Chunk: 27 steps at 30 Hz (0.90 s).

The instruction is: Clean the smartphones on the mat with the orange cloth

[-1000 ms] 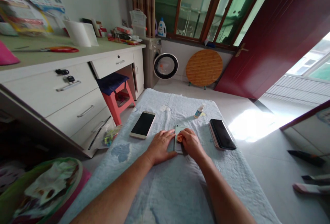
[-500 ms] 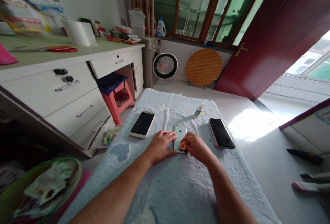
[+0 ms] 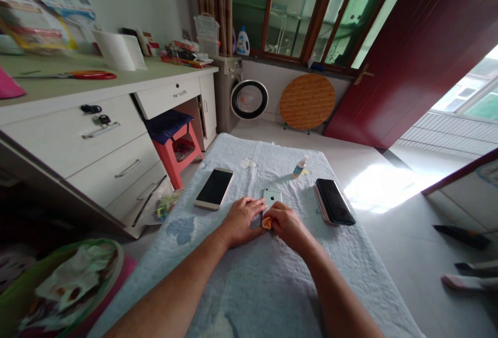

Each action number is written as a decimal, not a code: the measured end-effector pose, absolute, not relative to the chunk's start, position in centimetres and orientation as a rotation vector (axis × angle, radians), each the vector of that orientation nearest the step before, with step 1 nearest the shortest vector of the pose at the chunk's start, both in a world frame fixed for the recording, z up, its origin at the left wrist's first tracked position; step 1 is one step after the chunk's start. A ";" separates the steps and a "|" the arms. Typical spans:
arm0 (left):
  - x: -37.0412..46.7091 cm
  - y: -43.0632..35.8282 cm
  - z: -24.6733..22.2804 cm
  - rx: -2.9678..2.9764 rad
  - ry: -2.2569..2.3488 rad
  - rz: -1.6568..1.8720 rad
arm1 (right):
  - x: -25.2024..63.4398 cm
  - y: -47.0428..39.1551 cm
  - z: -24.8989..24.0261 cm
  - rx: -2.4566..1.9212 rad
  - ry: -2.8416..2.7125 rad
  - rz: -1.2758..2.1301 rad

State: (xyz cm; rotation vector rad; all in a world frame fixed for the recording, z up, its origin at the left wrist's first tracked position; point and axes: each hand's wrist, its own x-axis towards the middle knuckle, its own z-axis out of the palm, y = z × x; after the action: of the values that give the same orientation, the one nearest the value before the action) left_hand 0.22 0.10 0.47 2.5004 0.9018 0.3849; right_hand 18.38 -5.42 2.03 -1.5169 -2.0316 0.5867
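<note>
A silver smartphone (image 3: 272, 194) lies back up on the blue cloth, its lower part covered by my hands. My left hand (image 3: 241, 220) rests flat along the phone's left edge, fingers stretched out and fingertips touching it. Pinched in my right hand (image 3: 287, 222) is a small orange cloth (image 3: 266, 223), pressed against the phone's lower left part. To the left lies a gold smartphone (image 3: 214, 188) with its dark screen up. On the right is a black phone (image 3: 335, 201) in a pinkish case. A small spray bottle (image 3: 299, 167) stands beyond my right hand.
A pale blue patterned cloth (image 3: 249, 286) covers the table. At the left are a drawer desk (image 3: 112, 136), a red stool (image 3: 179, 146) and a waste basket (image 3: 120, 260) holding crumpled tissue. Behind stand a washing machine (image 3: 226, 89) with its door open and a round wooden board (image 3: 307, 100).
My right hand has slid left across the phone's lower back with the orange cloth. My left hand has stayed in place.
</note>
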 end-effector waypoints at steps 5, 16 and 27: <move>0.3 0.2 0.6 2.486 0.907 0.353 | 19.7 -4.3 0.9 -1.648 -1.916 0.386; 0.3 0.4 -0.1 2.475 0.909 0.426 | 19.1 -5.1 2.0 -1.495 -2.040 0.499; 0.3 0.4 -0.2 2.472 0.912 0.439 | 19.7 -3.4 0.3 -1.623 -1.945 0.309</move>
State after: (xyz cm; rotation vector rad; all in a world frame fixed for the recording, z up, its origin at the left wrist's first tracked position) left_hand 0.26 0.40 -0.22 2.4716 0.9124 0.4385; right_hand 19.67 -3.44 0.28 -1.6229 -1.9446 0.3086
